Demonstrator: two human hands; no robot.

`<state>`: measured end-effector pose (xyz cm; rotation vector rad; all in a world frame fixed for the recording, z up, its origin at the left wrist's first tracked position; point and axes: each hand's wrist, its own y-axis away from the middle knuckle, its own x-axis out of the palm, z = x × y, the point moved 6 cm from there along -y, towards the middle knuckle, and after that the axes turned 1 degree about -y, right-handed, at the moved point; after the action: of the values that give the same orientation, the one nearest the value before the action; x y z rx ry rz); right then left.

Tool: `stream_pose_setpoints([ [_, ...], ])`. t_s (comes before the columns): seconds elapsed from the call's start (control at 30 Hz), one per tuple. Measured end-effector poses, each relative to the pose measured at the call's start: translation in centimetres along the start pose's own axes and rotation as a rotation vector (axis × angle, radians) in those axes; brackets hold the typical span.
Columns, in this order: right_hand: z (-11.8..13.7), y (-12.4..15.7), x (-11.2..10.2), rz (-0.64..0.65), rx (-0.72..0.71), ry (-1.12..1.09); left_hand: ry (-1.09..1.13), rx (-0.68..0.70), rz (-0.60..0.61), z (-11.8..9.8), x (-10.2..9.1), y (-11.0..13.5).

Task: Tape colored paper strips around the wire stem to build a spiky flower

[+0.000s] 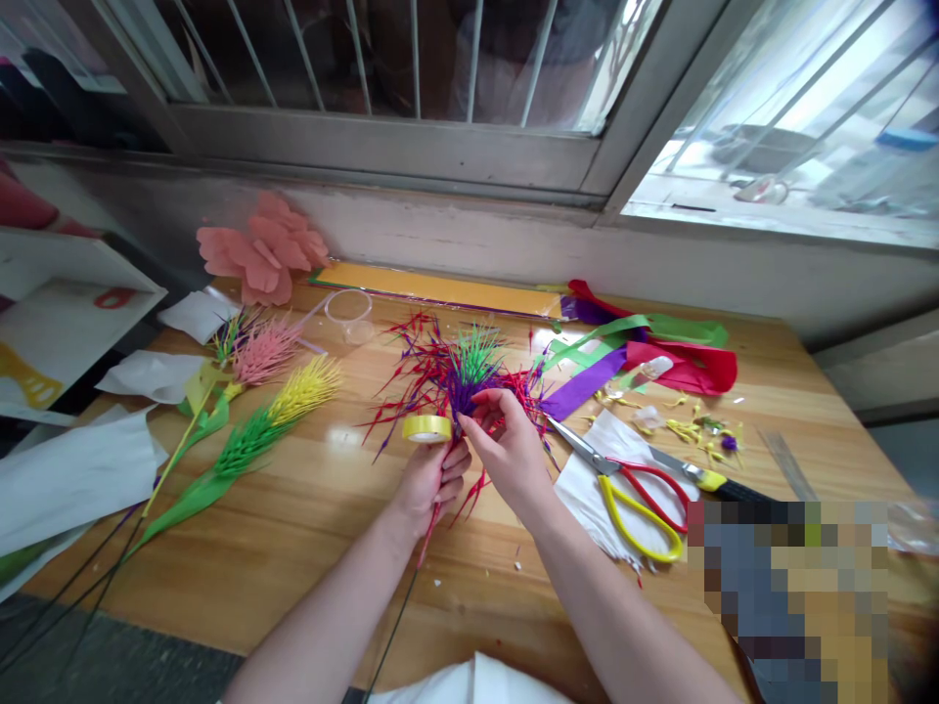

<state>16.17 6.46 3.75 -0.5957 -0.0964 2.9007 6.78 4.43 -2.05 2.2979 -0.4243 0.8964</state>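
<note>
My left hand (432, 484) is closed round the thin stem (425, 543) of a paper wheat ear (475, 357). Its tip is green and its lower bristles are purple. A roll of clear yellowish tape (426, 428) sits against the top of that hand; whether the fingers grip it is hidden. Close by on the right, my right hand (506, 445) pinches at the purple base of the ear, and whatever is between its fingertips is too small to make out. Red and purple twisted paper spikes (418, 376) lie spread on the table behind and around the ear.
Scissors with red and yellow handles (638, 494) and a utility knife (704, 477) lie at right on white paper (605, 445). Finished paper ears (253, 440) lie left. Crepe strips (587, 381) and a pink paper flower (264, 249) are at the back. A pixelated patch covers the lower right.
</note>
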Motion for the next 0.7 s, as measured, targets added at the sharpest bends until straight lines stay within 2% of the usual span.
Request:
stream_pose_setpoints([
  [0.23,0.5,0.5,-0.2,0.016,-0.041,0.076,-0.024,-0.026,0.009,0.2,0.1,0.0],
  [0.5,1.2,1.3,-0.1,-0.051,-0.176,0.133,0.009,0.145,-0.127,-0.3,-0.4,0.0],
  [0.57,2.1,1.6,-0.3,-0.006,-0.256,0.112,0.013,0.147,-0.152,-0.1,-0.7,-0.1],
  [0.7,4.7,2.6,0.7,0.26,-0.48,0.185,0.011,0.134,-0.161,0.8,-1.5,-0.4],
])
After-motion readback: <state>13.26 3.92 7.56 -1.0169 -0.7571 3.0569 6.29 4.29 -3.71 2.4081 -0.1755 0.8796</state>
